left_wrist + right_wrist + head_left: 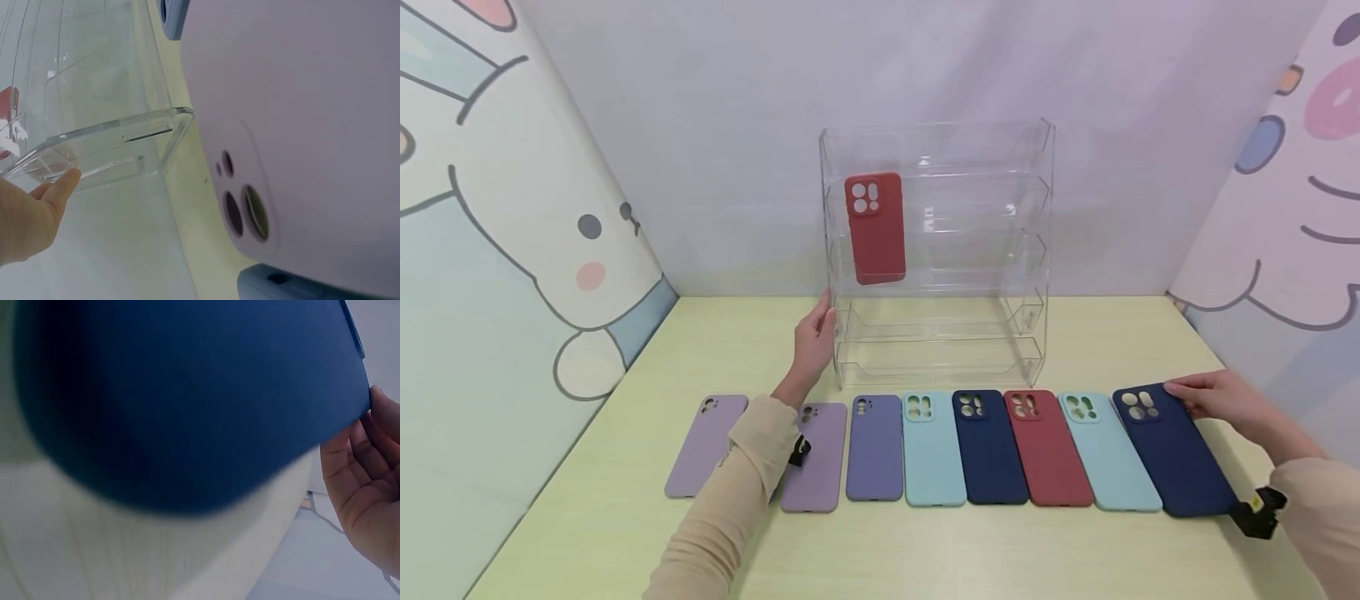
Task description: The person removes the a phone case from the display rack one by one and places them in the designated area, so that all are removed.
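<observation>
At the right end of a row of phone cases, my right hand point(1232, 404) pinches the top right corner of a navy phone case point(1180, 467). That case fills much of the right wrist view, with thumb and fingers at its corner. My left hand point(815, 337) touches the left side of a clear acrylic display rack point(940, 375), fingers fairly straight. A red phone case point(880, 242) leans in an upper tier of the rack, toward the left. Beside the held case lies a light blue phone case point(1112, 462).
Further left along the row lie a red case point(1052, 458), another navy case point(992, 458), a light blue case point(934, 467), a violet case point(875, 458) and two lavender cases point(820, 475), one partly behind my left sleeve point(722, 508). Cartoon-printed panels point(497, 350) flank the table.
</observation>
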The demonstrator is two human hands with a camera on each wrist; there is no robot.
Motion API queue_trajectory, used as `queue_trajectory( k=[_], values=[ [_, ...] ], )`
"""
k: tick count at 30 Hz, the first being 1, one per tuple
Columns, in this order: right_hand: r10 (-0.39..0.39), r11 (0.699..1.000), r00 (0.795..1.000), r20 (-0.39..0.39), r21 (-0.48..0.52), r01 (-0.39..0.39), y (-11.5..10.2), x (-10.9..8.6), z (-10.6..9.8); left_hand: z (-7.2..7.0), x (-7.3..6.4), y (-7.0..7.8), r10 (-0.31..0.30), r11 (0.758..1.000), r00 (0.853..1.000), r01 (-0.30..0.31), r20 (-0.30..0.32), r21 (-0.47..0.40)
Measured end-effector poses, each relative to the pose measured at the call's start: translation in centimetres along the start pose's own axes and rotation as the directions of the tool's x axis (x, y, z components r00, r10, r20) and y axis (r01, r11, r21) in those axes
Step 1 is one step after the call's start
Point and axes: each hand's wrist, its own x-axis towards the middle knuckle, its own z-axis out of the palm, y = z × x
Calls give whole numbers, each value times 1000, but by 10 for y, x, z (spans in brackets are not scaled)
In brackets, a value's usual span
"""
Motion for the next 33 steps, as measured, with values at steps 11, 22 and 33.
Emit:
queue_trajectory(
  k=[11,22,33],
  values=[
    [71,996,996,62,-49,-68,10,2,6,2,2,-3,24,1000,1000,-24,6,-13],
    [1,1000,999,-44,-15,-2,-6,-1,6,0,1,-2,28,1000,1000,-28,7,5],
    [-69,997,976,-207,4,71,-13,11,1,0,1,-2,13,1000,1000,-13,9,4]
  ],
)
